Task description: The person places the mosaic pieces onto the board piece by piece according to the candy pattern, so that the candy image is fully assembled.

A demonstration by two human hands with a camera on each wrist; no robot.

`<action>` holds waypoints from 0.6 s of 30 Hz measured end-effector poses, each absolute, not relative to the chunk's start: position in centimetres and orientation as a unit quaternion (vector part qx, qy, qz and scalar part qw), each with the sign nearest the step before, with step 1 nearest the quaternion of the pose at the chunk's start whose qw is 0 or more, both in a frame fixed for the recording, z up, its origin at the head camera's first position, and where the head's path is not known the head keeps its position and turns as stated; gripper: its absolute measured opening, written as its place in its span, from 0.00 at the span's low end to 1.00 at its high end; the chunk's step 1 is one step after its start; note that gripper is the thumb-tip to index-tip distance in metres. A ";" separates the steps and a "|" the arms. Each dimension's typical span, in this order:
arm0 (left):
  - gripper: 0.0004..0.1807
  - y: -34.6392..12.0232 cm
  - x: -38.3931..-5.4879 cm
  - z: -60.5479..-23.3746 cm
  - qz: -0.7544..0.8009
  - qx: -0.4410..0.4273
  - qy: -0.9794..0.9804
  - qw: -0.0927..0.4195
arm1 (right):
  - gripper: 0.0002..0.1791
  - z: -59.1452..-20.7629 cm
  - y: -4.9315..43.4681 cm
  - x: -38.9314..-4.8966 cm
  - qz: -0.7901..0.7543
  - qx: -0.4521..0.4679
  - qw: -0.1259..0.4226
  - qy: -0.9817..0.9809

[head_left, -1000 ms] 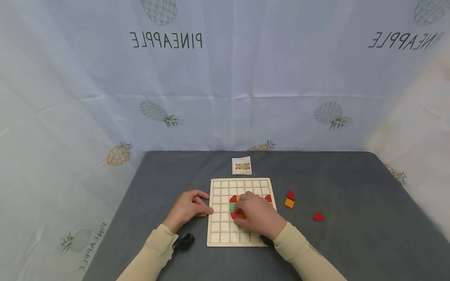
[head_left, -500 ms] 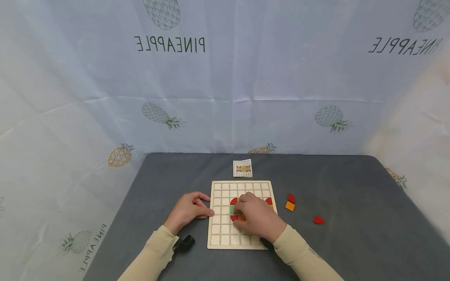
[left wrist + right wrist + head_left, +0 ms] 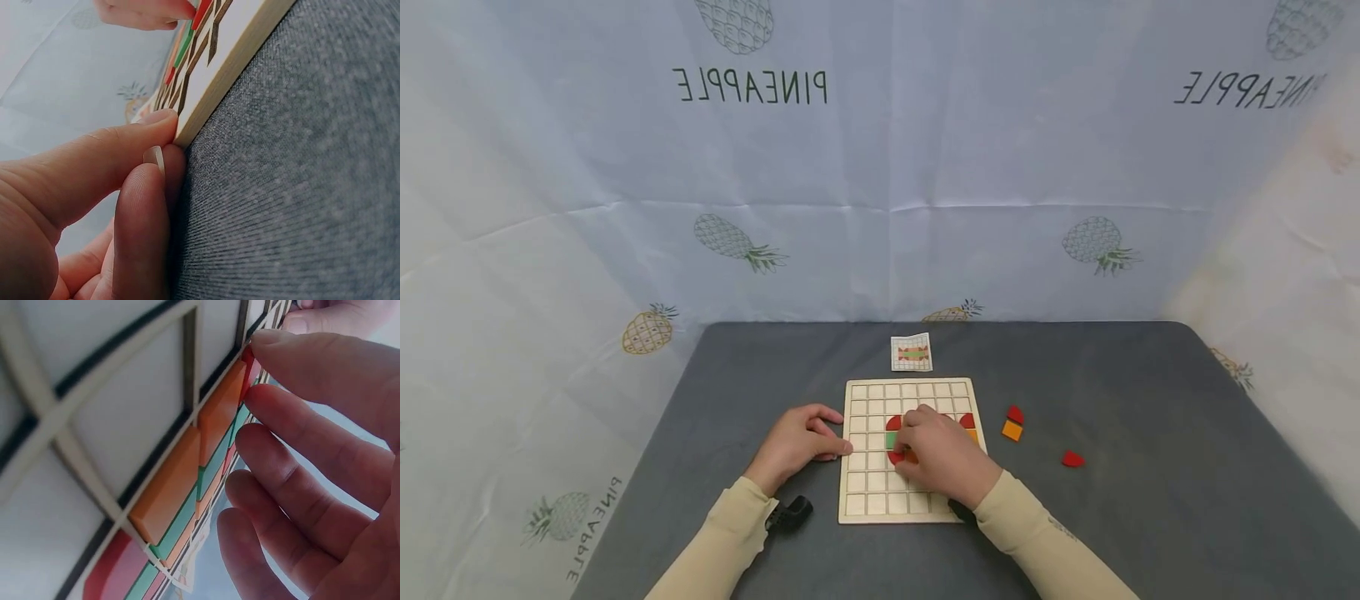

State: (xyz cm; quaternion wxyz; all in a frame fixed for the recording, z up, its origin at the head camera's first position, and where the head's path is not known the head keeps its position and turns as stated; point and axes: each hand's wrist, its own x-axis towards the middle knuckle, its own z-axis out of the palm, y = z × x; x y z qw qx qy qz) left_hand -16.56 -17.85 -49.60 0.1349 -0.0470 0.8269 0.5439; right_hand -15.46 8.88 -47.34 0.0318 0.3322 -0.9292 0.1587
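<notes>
A light wooden grid board (image 3: pixel 876 504) lies on the dark table. My left hand (image 3: pixel 793 446) holds its left edge, the thumb on top and a finger against the side. Over the middle of the board, my right hand (image 3: pixel 947 454) pinches a red rounded tile (image 3: pixel 251 370) between thumb and index finger, at the lower left of a coloured pattern. Beside that tile sit orange tiles (image 3: pixel 165 487) in a row, with green tiles (image 3: pixel 178 519) behind them. In the head view, the right hand hides much of the pattern.
A small pattern card (image 3: pixel 912 352) lies beyond the board. To its right are a red tile (image 3: pixel 1016 414) against an orange square tile (image 3: pixel 1012 430), and another red tile (image 3: pixel 1072 459) farther right. A pineapple-print cloth (image 3: pixel 880 250) hangs behind the table.
The head view shifts slightly, so everything sits a little differently in it. Both hands keep their places on the board, and the loose tiles stay where they were.
</notes>
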 end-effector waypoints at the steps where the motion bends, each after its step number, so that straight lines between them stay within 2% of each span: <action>1: 0.27 -17.8 -16.6 -49.5 0.542 -0.048 0.828 0.135 | 0.05 -47.3 8.9 -15.5 0.158 0.330 0.032 -0.930; 18: 0.28 -17.6 -16.7 -49.6 0.543 -0.048 0.828 0.134 | 0.08 -47.4 8.9 -15.7 0.152 0.325 0.025 -0.933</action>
